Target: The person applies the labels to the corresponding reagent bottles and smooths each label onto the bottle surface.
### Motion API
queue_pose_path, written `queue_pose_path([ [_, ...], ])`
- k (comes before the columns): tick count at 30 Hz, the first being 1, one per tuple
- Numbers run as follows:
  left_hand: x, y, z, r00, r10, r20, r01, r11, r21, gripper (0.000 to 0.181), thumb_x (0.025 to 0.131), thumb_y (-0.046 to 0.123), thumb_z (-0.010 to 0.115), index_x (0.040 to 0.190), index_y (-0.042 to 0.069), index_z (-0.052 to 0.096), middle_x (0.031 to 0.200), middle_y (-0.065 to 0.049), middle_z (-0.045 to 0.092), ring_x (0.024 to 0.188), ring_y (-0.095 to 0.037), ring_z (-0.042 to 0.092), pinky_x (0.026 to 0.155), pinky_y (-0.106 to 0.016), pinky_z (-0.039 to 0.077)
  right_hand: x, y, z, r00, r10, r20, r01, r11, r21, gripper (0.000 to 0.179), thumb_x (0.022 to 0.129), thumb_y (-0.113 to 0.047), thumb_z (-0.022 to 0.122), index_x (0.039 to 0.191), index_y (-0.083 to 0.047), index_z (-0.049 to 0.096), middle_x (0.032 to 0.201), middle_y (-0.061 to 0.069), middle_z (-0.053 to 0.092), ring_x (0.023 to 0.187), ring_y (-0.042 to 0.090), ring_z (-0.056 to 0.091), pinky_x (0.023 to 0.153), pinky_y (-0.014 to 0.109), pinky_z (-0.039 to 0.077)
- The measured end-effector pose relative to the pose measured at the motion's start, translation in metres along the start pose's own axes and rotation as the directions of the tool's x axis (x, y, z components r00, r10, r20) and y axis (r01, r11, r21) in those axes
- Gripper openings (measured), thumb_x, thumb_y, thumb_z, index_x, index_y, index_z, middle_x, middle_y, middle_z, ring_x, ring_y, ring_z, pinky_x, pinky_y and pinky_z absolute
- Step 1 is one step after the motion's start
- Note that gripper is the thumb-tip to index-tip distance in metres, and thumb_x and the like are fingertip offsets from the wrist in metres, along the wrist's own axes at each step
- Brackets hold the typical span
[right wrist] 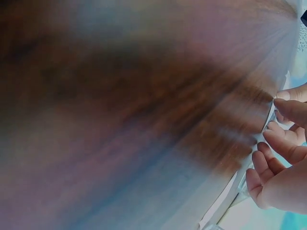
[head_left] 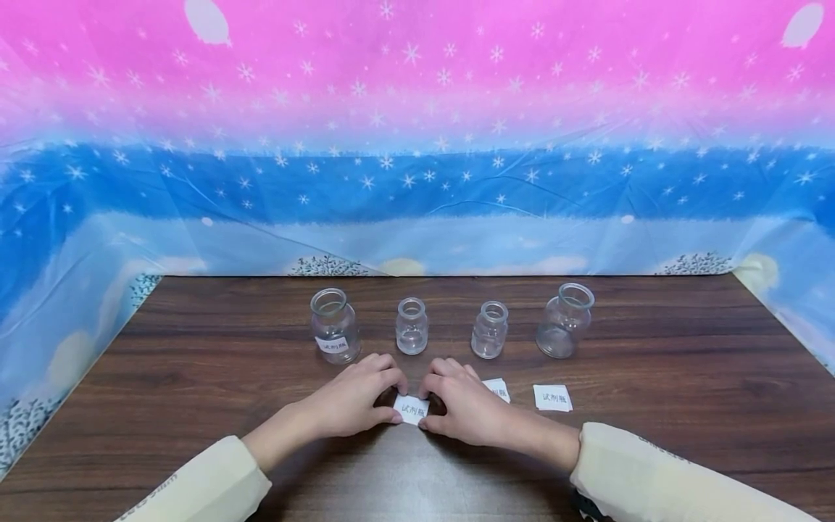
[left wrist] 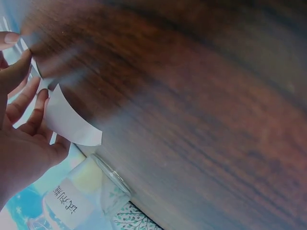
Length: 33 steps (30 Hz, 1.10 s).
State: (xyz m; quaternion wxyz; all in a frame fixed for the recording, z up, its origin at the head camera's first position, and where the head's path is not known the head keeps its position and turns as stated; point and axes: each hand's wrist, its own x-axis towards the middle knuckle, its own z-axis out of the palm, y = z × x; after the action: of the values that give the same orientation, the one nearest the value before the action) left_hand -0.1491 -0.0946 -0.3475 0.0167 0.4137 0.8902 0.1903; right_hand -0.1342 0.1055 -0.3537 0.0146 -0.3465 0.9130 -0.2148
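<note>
In the middle of the table my left hand and my right hand face each other over a small white label with black printed characters. The thumb and forefinger of each hand grip it at the left and right edges. In the left wrist view, a curved white piece of paper shows by the rear fingers of my left hand; that hand hides it from the head view. A large glass jar bearing a similar label stands just beyond my left hand.
Two small glass jars and another large jar continue the row to the right, without labels. Partly behind my right hand lies a label pile, and another label pile lies further right. A patterned cloth hangs behind the table.
</note>
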Motion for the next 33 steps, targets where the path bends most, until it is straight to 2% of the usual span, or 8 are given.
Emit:
queue_pose_path([
  [9, 0.0003, 0.0006, 0.0017, 1.0, 0.007, -0.009, -0.007, 1.0, 0.01, 0.022, 0.077, 0.02, 0.073, 0.09, 0.009, 0.058, 0.089, 0.002, 0.049, 0.084, -0.015, 0.045, 0.072, -0.033, 0.04, 0.0013, 0.0015, 0.0009, 1.0, 0.01, 0.002, -0.01, 1.0, -0.004, 0.021, 0.074, -0.019, 0.074, 0.086, -0.007, 0.061, 0.087, -0.002, 0.049, 0.086, 0.017, 0.046, 0.075, 0.035, 0.036],
  [17, -0.0002, 0.0001, 0.0037, 1.0, -0.025, 0.011, 0.025, 0.999, -0.034, 0.024, 0.077, 0.02, 0.072, 0.093, 0.008, 0.058, 0.093, 0.001, 0.05, 0.09, -0.016, 0.047, 0.079, -0.034, 0.041, 0.0021, 0.0025, 0.0019, 1.0, 0.015, 0.002, -0.015, 1.0, 0.01, 0.024, 0.072, -0.02, 0.075, 0.085, -0.007, 0.06, 0.086, -0.002, 0.047, 0.084, 0.016, 0.044, 0.076, 0.035, 0.035],
  [26, -0.0009, 0.0001, 0.0044, 0.999, -0.03, 0.023, 0.031, 0.998, -0.054, 0.026, 0.078, 0.021, 0.072, 0.095, 0.008, 0.057, 0.094, 0.0, 0.049, 0.09, -0.016, 0.045, 0.08, -0.034, 0.041, 0.0025, 0.0022, 0.0019, 1.0, 0.002, 0.01, -0.003, 1.0, 0.011, 0.021, 0.072, -0.018, 0.073, 0.084, -0.008, 0.06, 0.086, -0.003, 0.047, 0.085, 0.016, 0.044, 0.075, 0.033, 0.033],
  [33, -0.0022, -0.0009, 0.0041, 1.0, -0.011, 0.005, 0.011, 0.998, -0.055, 0.026, 0.077, 0.02, 0.072, 0.094, 0.007, 0.057, 0.093, 0.0, 0.049, 0.089, -0.016, 0.046, 0.078, -0.032, 0.041, 0.0032, 0.0018, 0.0019, 1.0, 0.009, 0.021, -0.009, 1.0, 0.019, 0.02, 0.073, -0.018, 0.072, 0.085, -0.007, 0.06, 0.087, -0.003, 0.047, 0.086, 0.016, 0.044, 0.074, 0.033, 0.032],
])
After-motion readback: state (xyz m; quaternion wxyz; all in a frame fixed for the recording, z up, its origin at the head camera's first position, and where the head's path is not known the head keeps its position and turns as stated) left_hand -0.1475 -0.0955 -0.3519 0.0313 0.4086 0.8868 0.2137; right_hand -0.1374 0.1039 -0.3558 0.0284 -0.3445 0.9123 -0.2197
